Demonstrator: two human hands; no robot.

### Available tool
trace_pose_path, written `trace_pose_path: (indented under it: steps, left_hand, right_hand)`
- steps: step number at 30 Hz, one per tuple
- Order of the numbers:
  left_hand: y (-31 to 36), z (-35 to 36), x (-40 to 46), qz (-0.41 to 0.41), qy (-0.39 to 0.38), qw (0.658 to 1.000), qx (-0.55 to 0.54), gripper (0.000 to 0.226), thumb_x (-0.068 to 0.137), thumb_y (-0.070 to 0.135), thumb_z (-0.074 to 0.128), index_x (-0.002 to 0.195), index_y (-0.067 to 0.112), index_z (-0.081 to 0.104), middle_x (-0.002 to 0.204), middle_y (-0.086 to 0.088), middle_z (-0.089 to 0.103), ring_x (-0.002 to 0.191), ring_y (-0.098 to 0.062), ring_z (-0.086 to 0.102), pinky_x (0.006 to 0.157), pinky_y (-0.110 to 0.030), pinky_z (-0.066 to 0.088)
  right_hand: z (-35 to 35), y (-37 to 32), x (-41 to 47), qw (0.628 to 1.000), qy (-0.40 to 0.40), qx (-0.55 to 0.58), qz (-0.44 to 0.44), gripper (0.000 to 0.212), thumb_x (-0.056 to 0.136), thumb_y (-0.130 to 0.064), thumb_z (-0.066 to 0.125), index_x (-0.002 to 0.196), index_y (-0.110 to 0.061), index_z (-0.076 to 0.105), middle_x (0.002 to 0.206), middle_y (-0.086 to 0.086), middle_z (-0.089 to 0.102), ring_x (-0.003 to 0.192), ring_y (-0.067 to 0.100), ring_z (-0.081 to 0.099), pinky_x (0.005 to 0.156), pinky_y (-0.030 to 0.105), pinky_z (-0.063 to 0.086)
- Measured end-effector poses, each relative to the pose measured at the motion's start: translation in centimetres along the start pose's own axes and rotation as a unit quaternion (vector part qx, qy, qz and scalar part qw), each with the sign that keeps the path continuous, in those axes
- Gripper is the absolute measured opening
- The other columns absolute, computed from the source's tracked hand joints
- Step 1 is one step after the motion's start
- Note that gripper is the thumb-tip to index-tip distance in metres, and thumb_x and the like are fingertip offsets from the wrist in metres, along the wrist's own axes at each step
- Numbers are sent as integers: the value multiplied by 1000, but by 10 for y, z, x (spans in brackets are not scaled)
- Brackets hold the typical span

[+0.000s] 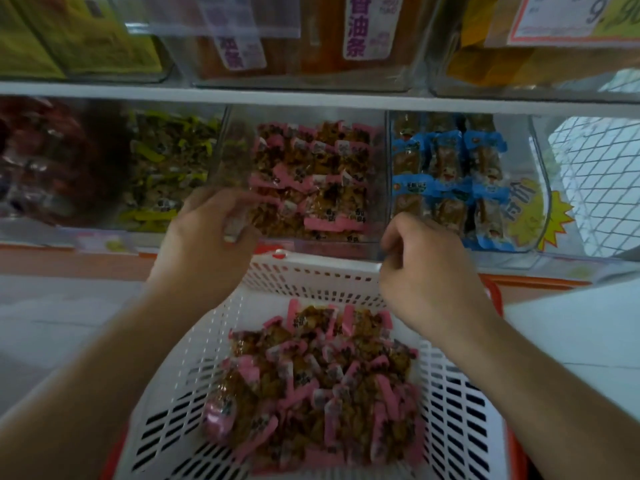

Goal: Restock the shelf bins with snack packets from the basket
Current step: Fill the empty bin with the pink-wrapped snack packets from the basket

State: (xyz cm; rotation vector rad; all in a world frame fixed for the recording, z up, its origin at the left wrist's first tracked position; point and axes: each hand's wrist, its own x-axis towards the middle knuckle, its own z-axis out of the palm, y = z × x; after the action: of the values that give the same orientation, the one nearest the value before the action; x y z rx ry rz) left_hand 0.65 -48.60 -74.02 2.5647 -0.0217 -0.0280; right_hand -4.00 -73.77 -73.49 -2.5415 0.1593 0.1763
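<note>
A white perforated basket [311,275] stands below the shelf, heaped with pink-edged snack packets [311,386]. Straight above it, a clear shelf bin [379,188] holds the same kind of pink-edged packets [311,178]. My left hand [207,237] is at the bin's front left corner, its fingers curled round a pale pink packet [233,228]. My right hand [429,275] hovers at the bin's front right corner, just over the basket's far rim. Its fingers are curled and nothing shows in them; its palm side is hidden.
Neighbouring clear bins hold green-edged packets [166,168] on the left and blue-wrapped bars [450,174] on the right. A dark red batch [45,157] sits far left. An upper shelf [311,95] carries larger bins with price labels. The basket rests in an orange-red frame [493,289].
</note>
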Motion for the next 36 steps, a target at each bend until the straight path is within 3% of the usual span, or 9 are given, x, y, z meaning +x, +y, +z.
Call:
trace_pose_path:
  steps: [5, 9, 12, 14, 21, 24, 26, 32, 36]
  left_hand:
    - [-46, -26, -73, -157, -55, 984, 59, 66, 93, 12, 63, 152, 20, 35, 150, -13, 38, 135, -41, 44, 105, -58, 45]
    - [-67, -21, -86, -267, -158, 951, 2, 57, 99, 5, 52, 151, 12, 31, 119, -10, 52, 95, -25, 60, 72, -31, 54]
    - [-79, -17, -83, -274, -174, 946, -18, 45, 98, 4, 51, 140, 11, 37, 96, 3, 48, 77, -14, 54, 53, -24, 41]
    - [-82, -18, -79, -281, -181, 942, -34, 42, 97, 4, 54, 135, 12, 39, 94, 4, 49, 76, -17, 61, 51, -25, 46]
    - [-66, -29, -70, -233, -82, 969, -9, 66, 89, 11, 59, 148, 22, 32, 147, -6, 34, 129, -36, 47, 100, -55, 53]
    - [-50, -31, -68, -126, 17, 991, -28, 48, 93, 10, 59, 139, 22, 51, 134, 0, 48, 119, -20, 55, 82, -18, 52]
    - [-42, -26, -65, -86, -21, 994, -65, 32, 97, 12, 57, 125, 26, 62, 119, 10, 58, 104, -10, 61, 62, -3, 47]
    - [-36, -5, -62, -70, -260, 947, -177, 31, 92, 50, 70, 122, 47, 62, 104, 21, 68, 90, 3, 66, 77, -27, 61]
    - [-40, -2, -57, -114, -244, 934, -233, 29, 84, 29, 85, 106, 41, 71, 80, 7, 69, 68, -7, 69, 65, -29, 61]
  right_hand:
    - [51, -9, -19, 970, -226, -92, -6, 11, 93, -12, 61, 96, -20, 67, 102, -3, 68, 88, 17, 65, 68, 29, 55]
    - [111, 22, -24, 942, -291, -166, 13, 21, 94, -16, 64, 113, -25, 60, 114, -2, 63, 106, 19, 60, 89, 35, 54]
    - [148, 62, -27, 928, -299, -210, 78, 75, 93, -28, 65, 159, -28, 29, 161, 9, 33, 141, 33, 44, 112, 50, 49]
    - [161, 80, -29, 922, -301, -220, 105, 87, 94, -35, 63, 166, -32, 14, 162, 11, 28, 140, 36, 45, 112, 51, 49]
    - [157, 80, -30, 950, -213, -219, 61, 34, 99, -29, 55, 131, -38, 50, 118, 2, 64, 110, 27, 64, 91, 46, 59]
    - [136, 51, -15, 964, -218, -130, 76, 37, 104, -22, 54, 139, -35, 59, 136, -5, 66, 119, 19, 65, 103, 40, 54]
    - [109, 19, -8, 948, -300, -3, 102, 31, 106, -26, 60, 130, -45, 63, 135, -10, 67, 112, 10, 69, 96, 34, 56]
    - [39, -46, -17, 879, -427, 200, 77, 24, 103, -25, 67, 125, -33, 62, 78, -14, 73, 77, 17, 76, 63, 34, 63]
    - [39, -44, -3, 933, -326, 152, 10, 15, 98, -49, 68, 112, -47, 67, 104, -14, 76, 93, 8, 74, 86, 43, 63]
